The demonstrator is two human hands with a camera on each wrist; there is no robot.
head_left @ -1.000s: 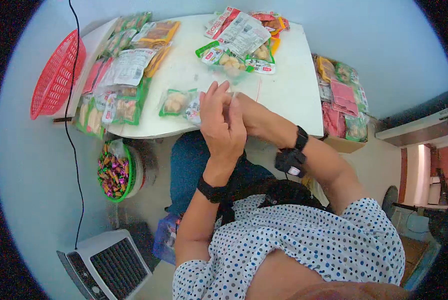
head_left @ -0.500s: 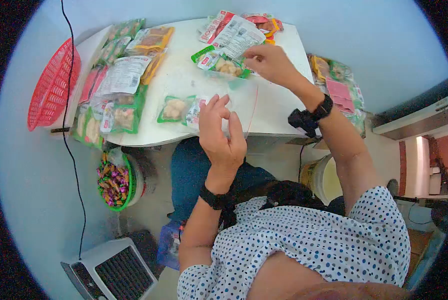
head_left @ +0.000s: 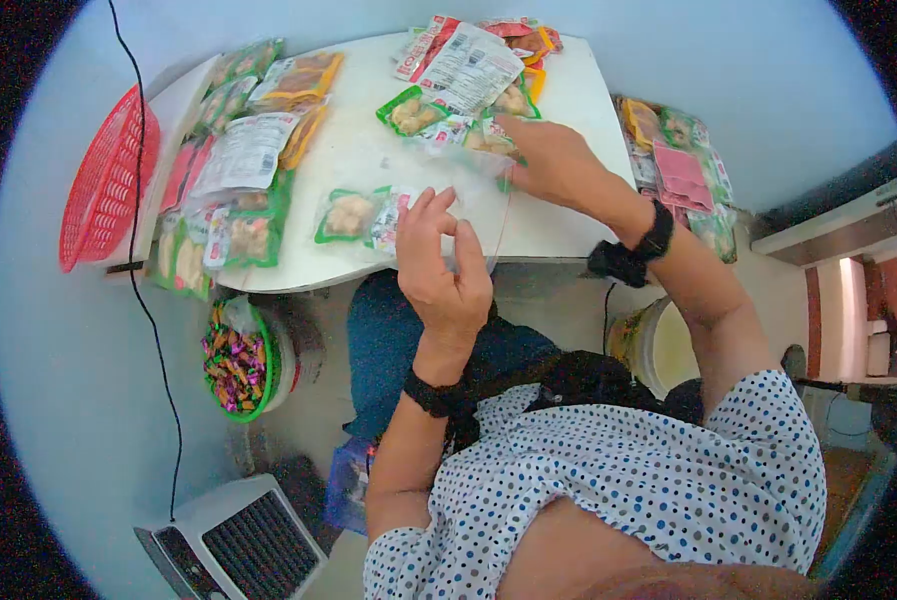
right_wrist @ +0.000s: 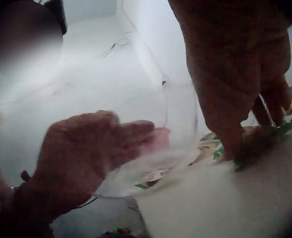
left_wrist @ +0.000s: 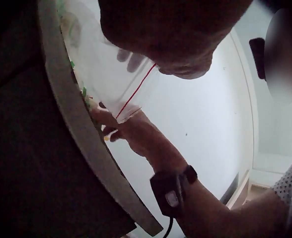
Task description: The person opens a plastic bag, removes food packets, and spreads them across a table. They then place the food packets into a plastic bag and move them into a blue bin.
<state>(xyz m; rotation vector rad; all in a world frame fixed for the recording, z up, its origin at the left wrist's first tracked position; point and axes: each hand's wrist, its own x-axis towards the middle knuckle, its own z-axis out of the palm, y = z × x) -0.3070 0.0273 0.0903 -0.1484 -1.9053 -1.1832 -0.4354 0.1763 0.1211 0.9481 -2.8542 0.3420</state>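
In the head view my left hand point(head_left: 443, 260) holds a clear bag with a red line near its mouth, thumb and fingers apart. The bag point(left_wrist: 101, 64) shows the red line in the left wrist view, with fingers visible through the plastic. A green-edged packet point(head_left: 348, 215) lies left of this hand, under or inside clear plastic; I cannot tell which. My right hand point(head_left: 563, 170) pinches a green-edged packet point(head_left: 488, 138) at the near side of a pile. In the right wrist view the fingertips of the right hand point(right_wrist: 240, 74) point down onto green-edged packets.
Mixed packets point(head_left: 253, 150) lie along the table's left side, beside a red basket point(head_left: 108, 180). The pile's printed packet point(head_left: 471, 70) lies at the back. A box of packets point(head_left: 680, 175) stands right of the table; a green-rimmed basket point(head_left: 238, 360) stands below left.
My right hand has left my left hand, reached the back pile and come slightly nearer with a packet. One green-edged packet now shows separately at the pile's left. My left hand has hardly moved.
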